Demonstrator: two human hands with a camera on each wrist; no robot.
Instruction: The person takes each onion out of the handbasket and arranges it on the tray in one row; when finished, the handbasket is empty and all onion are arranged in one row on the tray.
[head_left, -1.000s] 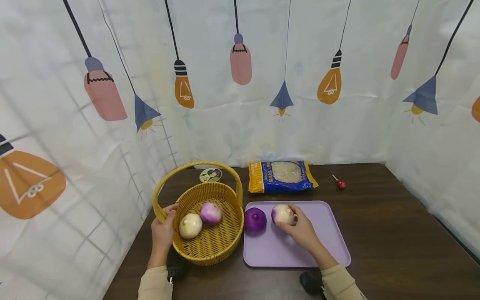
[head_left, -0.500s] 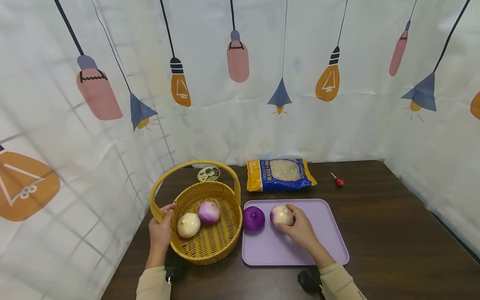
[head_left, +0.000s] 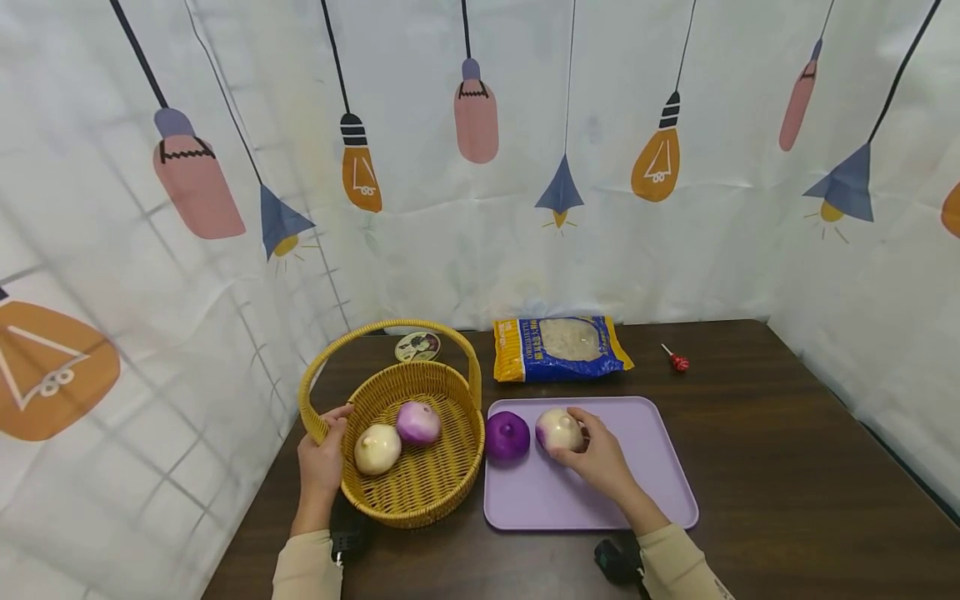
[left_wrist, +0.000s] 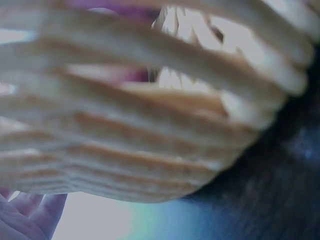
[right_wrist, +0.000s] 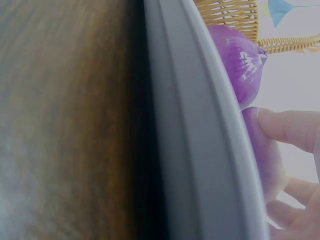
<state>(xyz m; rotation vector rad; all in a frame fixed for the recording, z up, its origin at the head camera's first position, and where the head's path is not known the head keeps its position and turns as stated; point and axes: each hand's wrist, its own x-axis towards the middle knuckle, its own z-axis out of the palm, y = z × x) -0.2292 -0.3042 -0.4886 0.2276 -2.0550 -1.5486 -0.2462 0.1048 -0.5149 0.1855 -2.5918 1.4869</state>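
My right hand (head_left: 600,458) holds a white-and-purple onion (head_left: 558,431) on the lilac tray (head_left: 600,508), thumb and fingers on opposite sides of it. A dark purple onion (head_left: 507,437) sits to its left on the tray; the right wrist view shows this purple onion (right_wrist: 240,65) very near the held one (right_wrist: 262,155). My left hand (head_left: 321,467) grips the left side of a yellow woven basket (head_left: 420,508), beside the foot of its handle. Inside lie a white onion (head_left: 378,450) and a light purple onion (head_left: 418,423). Basket weave (left_wrist: 125,110) fills most of the left wrist view.
Behind the tray lies a blue-and-yellow food packet (head_left: 562,348). A small red lollipop (head_left: 677,361) is to its right. A round tin or lid (head_left: 417,347) sits behind the basket, partly seen through its handle. White printed curtains (head_left: 480,250) border the dark table (head_left: 787,467).
My right hand has shifted the white-and-purple onion slightly left on the tray, turning it a little. The left hand stays on the basket. The head view has shifted slightly.
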